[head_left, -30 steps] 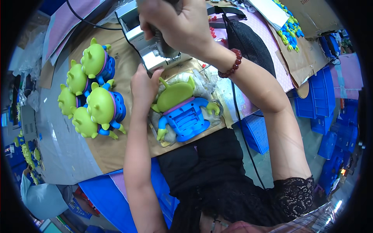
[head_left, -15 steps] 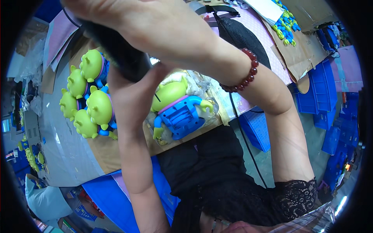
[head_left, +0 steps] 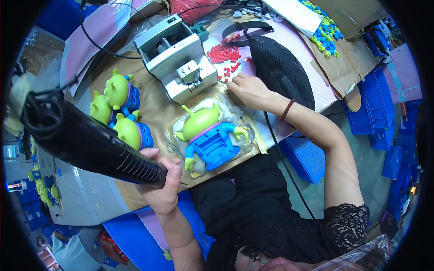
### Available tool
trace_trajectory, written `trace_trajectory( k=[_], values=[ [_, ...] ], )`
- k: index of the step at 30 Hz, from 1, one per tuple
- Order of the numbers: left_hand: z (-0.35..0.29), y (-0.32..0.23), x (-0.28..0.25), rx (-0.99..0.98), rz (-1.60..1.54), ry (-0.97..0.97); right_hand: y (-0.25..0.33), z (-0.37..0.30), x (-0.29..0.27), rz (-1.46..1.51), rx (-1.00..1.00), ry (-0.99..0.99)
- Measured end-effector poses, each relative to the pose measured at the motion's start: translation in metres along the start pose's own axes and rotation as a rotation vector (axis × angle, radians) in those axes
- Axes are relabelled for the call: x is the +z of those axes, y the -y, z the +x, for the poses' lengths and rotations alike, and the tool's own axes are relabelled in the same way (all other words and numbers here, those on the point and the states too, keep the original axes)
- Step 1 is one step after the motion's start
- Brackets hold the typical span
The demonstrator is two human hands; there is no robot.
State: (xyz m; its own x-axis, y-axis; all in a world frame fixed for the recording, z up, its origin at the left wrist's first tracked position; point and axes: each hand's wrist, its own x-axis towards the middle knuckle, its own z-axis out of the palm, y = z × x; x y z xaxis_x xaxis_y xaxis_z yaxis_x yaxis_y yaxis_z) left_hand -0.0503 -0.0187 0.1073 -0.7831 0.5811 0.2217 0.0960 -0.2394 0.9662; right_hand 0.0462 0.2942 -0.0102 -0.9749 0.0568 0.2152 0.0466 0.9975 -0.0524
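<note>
My left hand [head_left: 163, 183] is wrapped round a black electric screwdriver [head_left: 97, 144], a thick cylinder with white ribs near its lower end. A thin bit sticks out below the hand. My right hand [head_left: 248, 91] has its fingertips pinched together on the table, beside small red pieces [head_left: 224, 53]; whatever is between them is too small to make out. Between my hands a green-headed toy figure [head_left: 212, 145] in blue lies in a padded holder [head_left: 250, 143], with an open rectangular recess facing up.
A white metal machine [head_left: 174, 56] stands behind the toy. Several like figures [head_left: 128, 131] lie to the left. A black mesh bag [head_left: 282, 67] lies right of my right hand, and a cable [head_left: 282, 158] hangs over the table edge. Blue crates [head_left: 368, 104] stand at the right.
The screwdriver has come left and nearer to me in my left hand, away from above the toy. My right hand has left it and dropped to the red pieces.
</note>
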Motion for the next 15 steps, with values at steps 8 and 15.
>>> trace_trajectory(
  k=[8,15],
  values=[
    [-0.008,0.01,-0.009,-0.055,-0.002,-0.047,-0.003,-0.006,-0.01,0.071,0.025,0.026],
    [-0.009,0.009,-0.006,-0.062,-0.033,-0.05,0.036,0.018,-0.05,0.485,0.167,-0.148]
  ],
)
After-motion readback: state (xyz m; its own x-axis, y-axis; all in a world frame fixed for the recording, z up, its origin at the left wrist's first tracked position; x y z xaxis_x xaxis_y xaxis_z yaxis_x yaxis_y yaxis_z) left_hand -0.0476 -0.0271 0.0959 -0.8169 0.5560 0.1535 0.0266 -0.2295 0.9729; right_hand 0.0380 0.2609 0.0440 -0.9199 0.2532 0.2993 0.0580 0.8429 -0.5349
